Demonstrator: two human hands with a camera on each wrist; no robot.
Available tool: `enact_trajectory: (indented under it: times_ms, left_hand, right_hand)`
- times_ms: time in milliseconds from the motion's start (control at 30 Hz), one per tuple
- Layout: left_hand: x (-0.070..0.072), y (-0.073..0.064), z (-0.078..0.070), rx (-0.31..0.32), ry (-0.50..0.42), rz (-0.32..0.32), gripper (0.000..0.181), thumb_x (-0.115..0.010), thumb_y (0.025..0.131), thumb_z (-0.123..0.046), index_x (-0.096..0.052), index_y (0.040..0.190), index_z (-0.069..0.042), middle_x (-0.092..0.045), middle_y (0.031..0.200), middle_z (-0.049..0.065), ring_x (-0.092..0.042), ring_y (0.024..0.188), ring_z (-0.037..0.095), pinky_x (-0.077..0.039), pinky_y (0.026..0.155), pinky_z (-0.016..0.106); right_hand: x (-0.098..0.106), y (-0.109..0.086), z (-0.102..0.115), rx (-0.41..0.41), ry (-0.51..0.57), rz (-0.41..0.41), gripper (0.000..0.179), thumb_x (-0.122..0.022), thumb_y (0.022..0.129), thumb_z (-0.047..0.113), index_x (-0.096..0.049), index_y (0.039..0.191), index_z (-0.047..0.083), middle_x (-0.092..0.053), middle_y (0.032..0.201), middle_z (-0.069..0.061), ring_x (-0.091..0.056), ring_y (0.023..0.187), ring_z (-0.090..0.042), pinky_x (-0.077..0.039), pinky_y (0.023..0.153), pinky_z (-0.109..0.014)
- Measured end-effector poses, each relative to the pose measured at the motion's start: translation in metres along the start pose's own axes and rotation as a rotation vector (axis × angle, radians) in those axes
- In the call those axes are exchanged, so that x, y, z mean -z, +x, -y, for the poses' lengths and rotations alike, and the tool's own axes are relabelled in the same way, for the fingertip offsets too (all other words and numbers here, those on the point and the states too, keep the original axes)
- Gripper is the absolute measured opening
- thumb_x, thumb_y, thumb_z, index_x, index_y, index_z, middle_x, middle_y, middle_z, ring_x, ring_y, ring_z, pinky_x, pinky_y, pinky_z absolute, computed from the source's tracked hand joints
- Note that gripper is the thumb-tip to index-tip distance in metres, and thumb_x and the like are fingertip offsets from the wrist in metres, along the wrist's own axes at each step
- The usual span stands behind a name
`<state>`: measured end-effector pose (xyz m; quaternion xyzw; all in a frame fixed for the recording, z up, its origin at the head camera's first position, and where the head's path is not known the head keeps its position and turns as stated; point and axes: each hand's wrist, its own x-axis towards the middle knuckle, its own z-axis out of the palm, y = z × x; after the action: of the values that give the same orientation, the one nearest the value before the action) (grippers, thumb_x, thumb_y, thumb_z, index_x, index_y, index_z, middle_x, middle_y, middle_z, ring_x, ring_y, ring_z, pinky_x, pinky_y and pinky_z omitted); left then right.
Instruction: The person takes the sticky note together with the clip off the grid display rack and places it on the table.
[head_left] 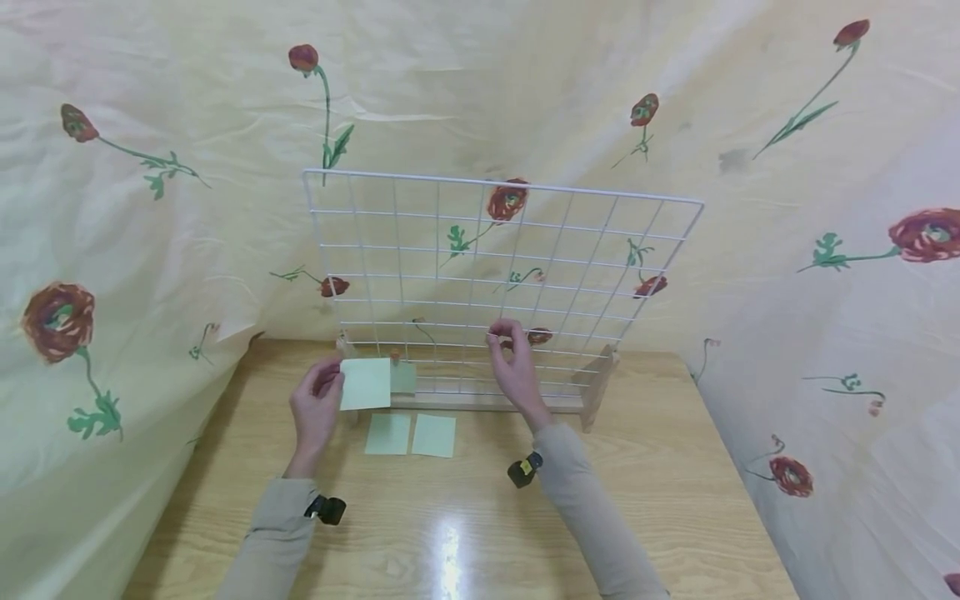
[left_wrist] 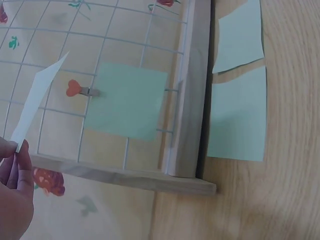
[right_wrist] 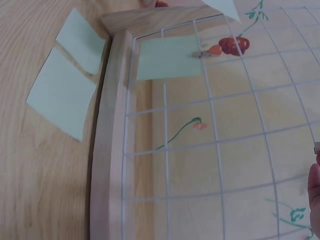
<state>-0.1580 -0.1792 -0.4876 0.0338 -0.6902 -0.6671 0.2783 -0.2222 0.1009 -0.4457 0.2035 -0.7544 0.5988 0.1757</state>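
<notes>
My left hand pinches a pale green square of paper by its edge, in front of the lower left of a white wire grid. In the left wrist view that paper shows nearly edge-on. Another green paper hangs on the grid, held by a small clothespin with a red heart. My right hand is raised at the lower middle of the grid, thumb and fingers pinched together. At the right wrist view's edge, they hold a small wooden clothespin, mostly cut off.
Two more green papers lie side by side on the wooden table, before the grid's wooden base. A wooden foot supports the grid at the right. Flowered cloth hangs behind and along both sides.
</notes>
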Motion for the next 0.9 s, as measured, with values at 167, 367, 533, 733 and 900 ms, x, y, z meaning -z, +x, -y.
enact_trajectory:
  times_ms: [167, 367, 533, 733, 900]
  left_hand:
    - [0.005, -0.003, 0.001, 0.013, 0.049, 0.010, 0.024, -0.058, 0.084, 0.019, -0.059, 0.109, 0.019, -0.061, 0.104, 0.033, -0.060, 0.089, 0.016, -0.052, 0.082, 0.016]
    - [0.011, -0.006, 0.002, 0.037, 0.063, 0.004, 0.025, -0.058, 0.085, 0.019, -0.059, 0.110, 0.018, -0.061, 0.106, 0.032, -0.060, 0.091, 0.016, -0.051, 0.083, 0.015]
    - [0.015, -0.008, 0.001, 0.044, 0.098, -0.002, 0.025, -0.058, 0.085, 0.018, -0.059, 0.110, 0.018, -0.061, 0.106, 0.032, -0.060, 0.092, 0.020, -0.051, 0.083, 0.015]
    - [0.018, -0.009, 0.002, 0.042, 0.122, -0.013, 0.025, -0.058, 0.086, 0.017, -0.060, 0.111, 0.017, -0.061, 0.106, 0.032, -0.060, 0.092, 0.020, -0.051, 0.083, 0.015]
    - [0.024, -0.008, 0.018, 0.039, 0.116, -0.026, 0.024, -0.058, 0.087, 0.016, -0.061, 0.111, 0.014, -0.061, 0.104, 0.031, -0.059, 0.089, 0.011, -0.050, 0.081, 0.012]
  right_hand:
    - [0.009, -0.005, -0.009, -0.052, 0.004, -0.011, 0.018, -0.053, 0.095, -0.007, -0.049, 0.108, -0.017, -0.056, 0.104, -0.030, -0.052, 0.099, -0.034, -0.045, 0.085, -0.044]
    - [0.021, -0.010, -0.017, -0.070, -0.017, -0.022, 0.019, -0.054, 0.095, -0.006, -0.050, 0.109, -0.018, -0.056, 0.105, -0.033, -0.054, 0.098, -0.033, -0.046, 0.084, -0.042]
    - [0.029, -0.013, -0.020, -0.100, -0.036, -0.020, 0.020, -0.054, 0.095, -0.005, -0.050, 0.111, -0.017, -0.057, 0.107, -0.028, -0.054, 0.100, -0.033, -0.046, 0.086, -0.039]
    - [0.038, -0.015, -0.023, -0.068, -0.076, -0.009, 0.019, -0.055, 0.094, -0.006, -0.051, 0.109, -0.017, -0.057, 0.104, -0.031, -0.055, 0.098, -0.035, -0.047, 0.083, -0.038]
    - [0.044, -0.015, -0.025, -0.015, -0.112, 0.002, 0.018, -0.055, 0.092, -0.010, -0.051, 0.108, -0.018, -0.058, 0.103, -0.030, -0.057, 0.094, -0.037, -0.050, 0.079, -0.036]
